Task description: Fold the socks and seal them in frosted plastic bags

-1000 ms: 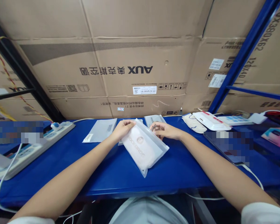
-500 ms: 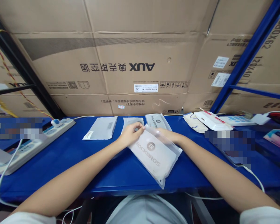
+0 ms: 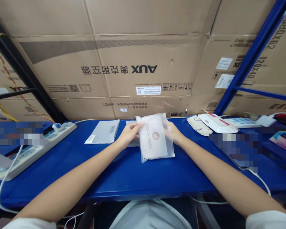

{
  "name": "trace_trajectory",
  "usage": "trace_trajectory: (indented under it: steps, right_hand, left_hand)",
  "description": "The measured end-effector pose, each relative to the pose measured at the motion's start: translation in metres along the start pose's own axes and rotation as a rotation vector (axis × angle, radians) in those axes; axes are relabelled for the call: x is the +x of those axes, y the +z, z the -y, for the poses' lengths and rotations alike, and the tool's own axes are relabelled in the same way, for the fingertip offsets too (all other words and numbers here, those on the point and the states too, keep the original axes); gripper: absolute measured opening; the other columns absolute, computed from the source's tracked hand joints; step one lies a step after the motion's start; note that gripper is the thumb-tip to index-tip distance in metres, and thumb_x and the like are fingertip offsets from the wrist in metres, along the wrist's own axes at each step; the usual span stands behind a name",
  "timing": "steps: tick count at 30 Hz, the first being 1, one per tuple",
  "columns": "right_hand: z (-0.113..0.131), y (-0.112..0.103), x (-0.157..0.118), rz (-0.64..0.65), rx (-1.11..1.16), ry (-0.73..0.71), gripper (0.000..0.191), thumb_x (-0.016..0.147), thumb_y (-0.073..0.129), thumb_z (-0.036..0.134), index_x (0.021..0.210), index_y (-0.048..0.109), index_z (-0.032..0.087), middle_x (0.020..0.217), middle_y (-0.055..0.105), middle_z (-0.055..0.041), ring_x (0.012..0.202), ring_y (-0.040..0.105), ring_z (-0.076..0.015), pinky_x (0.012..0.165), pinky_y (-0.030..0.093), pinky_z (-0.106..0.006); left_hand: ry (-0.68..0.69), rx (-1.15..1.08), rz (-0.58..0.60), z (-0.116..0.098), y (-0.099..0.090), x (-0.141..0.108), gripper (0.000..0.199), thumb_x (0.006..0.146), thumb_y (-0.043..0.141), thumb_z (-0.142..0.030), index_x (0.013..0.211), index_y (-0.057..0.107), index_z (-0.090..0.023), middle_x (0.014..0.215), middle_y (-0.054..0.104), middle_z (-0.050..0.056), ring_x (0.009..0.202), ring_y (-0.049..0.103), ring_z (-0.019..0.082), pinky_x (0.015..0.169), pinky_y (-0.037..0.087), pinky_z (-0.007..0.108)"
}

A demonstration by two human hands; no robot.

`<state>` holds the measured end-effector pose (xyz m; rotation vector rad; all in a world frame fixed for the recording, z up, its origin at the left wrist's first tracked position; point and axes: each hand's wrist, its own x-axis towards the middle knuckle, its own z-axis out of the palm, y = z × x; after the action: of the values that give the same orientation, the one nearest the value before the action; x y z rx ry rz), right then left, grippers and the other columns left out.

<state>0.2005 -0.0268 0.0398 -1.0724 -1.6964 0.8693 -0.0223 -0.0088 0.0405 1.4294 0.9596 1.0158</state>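
A frosted zip bag (image 3: 154, 140) printed ROCKBROS, with something pale inside, is held up over the table between both hands. My left hand (image 3: 130, 133) pinches its left edge between thumb and fingers. Behind its right edge is my right hand (image 3: 173, 132), closed on the bag, with the fingers showing only faintly through the plastic. Another frosted bag (image 3: 132, 142) lies on the table, partly covered by my left hand and the held bag. A third bag (image 3: 103, 131), with a small white label, lies flat further left.
The blue table (image 3: 138, 178) carries a long power strip (image 3: 33, 146) at the left. At the right are a white plastic case (image 3: 218, 123), a cloth piece (image 3: 200, 125), another power strip (image 3: 244, 123) and a blurred device with a cable. Large cardboard boxes (image 3: 124, 51) stand behind.
The held bag has been turned and raised, so its print now runs downward. My right hand has shifted to the bag's right edge. The bag behind it at the back right is now hidden.
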Motion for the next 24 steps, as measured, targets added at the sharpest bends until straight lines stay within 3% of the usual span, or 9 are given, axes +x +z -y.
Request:
trace_trajectory:
  steps: [5,9,14,20,22,24]
  right_hand:
    - [0.001,0.005,-0.002,0.005,0.073,0.098,0.035,0.062,0.082,0.041,0.086,0.074,0.017,0.091,0.076,-0.0075,0.096,0.068,-0.0337,0.088,0.054,-0.046]
    - [0.0,0.009,-0.001,-0.136,0.425,0.22,0.043,0.065,0.082,0.043,0.099,0.071,0.019,0.093,0.076,-0.0058,0.089,0.071,-0.0275,0.083,0.057,-0.04]
    - [0.001,0.003,0.01,-0.388,0.759,0.139,0.038,0.075,0.077,0.036,0.108,0.065,0.021,0.1,0.076,-0.0034,0.093,0.071,-0.0205,0.084,0.059,-0.032]
    - [-0.017,-0.04,0.034,-0.698,0.952,0.093,0.025,0.093,0.056,0.04,0.107,0.063,0.02,0.106,0.074,-0.0039,0.097,0.07,-0.0152,0.084,0.058,-0.027]
    - [-0.029,-0.059,0.039,-0.771,0.859,0.106,0.023,0.095,0.054,0.038,0.106,0.061,0.019,0.106,0.073,-0.0048,0.095,0.07,-0.0143,0.082,0.058,-0.025]
    - [-0.043,-0.076,0.04,-0.812,0.626,0.216,0.023,0.094,0.055,0.038,0.102,0.06,0.018,0.103,0.073,-0.007,0.089,0.07,-0.0157,0.078,0.058,-0.026]
  left_hand:
    - [0.066,0.108,0.047,0.002,0.001,-0.003,0.043,0.076,0.07,-0.059,0.083,0.073,-0.017,0.078,0.071,0.005,0.067,0.063,0.015,0.059,0.048,0.025]
    - [0.028,-0.068,-0.029,0.006,-0.003,0.004,0.042,0.072,0.075,-0.058,0.079,0.073,-0.016,0.078,0.072,0.006,0.07,0.066,0.018,0.066,0.053,0.029]
    - [-0.018,-0.243,-0.11,0.01,-0.009,0.01,0.042,0.069,0.08,-0.051,0.09,0.075,-0.014,0.096,0.075,0.01,0.088,0.07,0.02,0.081,0.055,0.031]
    - [-0.146,-0.233,-0.052,0.009,-0.008,0.01,0.025,0.076,0.077,-0.034,0.087,0.073,-0.012,0.095,0.076,0.012,0.091,0.071,0.022,0.085,0.056,0.032]
    - [-0.185,-0.249,-0.074,0.007,-0.008,0.011,0.014,0.075,0.071,-0.023,0.085,0.071,-0.012,0.09,0.076,0.011,0.086,0.071,0.019,0.081,0.056,0.028]
    - [-0.214,-0.272,-0.103,0.005,-0.009,0.013,0.012,0.07,0.064,-0.013,0.081,0.068,-0.013,0.083,0.074,0.008,0.077,0.07,0.017,0.072,0.056,0.025]
